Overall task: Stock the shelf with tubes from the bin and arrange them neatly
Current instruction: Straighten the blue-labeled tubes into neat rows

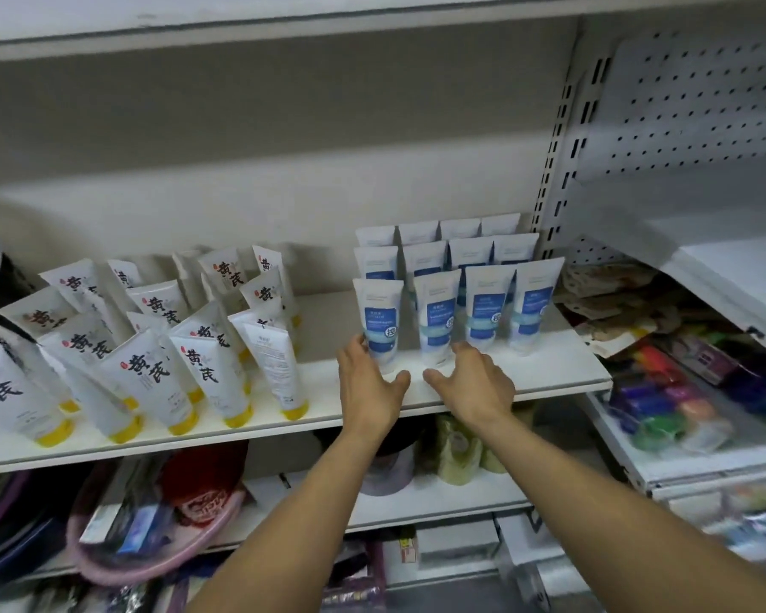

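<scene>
On the shelf [549, 369], blue tubes [438, 311] stand in rows at 12 o'clock of the hands. The left hand [368, 387], spread wide, touches the front-left tube [380, 323]; the right hand [474, 382] is wide, empty. Best to nudge bases gently, keeping the front row flush.

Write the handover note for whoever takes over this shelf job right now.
Left hand: open, fingertips against the front-left blue tube.
Right hand: open, at the foot of the second front tube, holding nothing.
Done: the blue-label tubes stand upright in three rows of four at the right end of the shelf.
Left: the yellow-capped tubes to the left lean at mixed angles and need straightening. The bin is out of view.
</scene>
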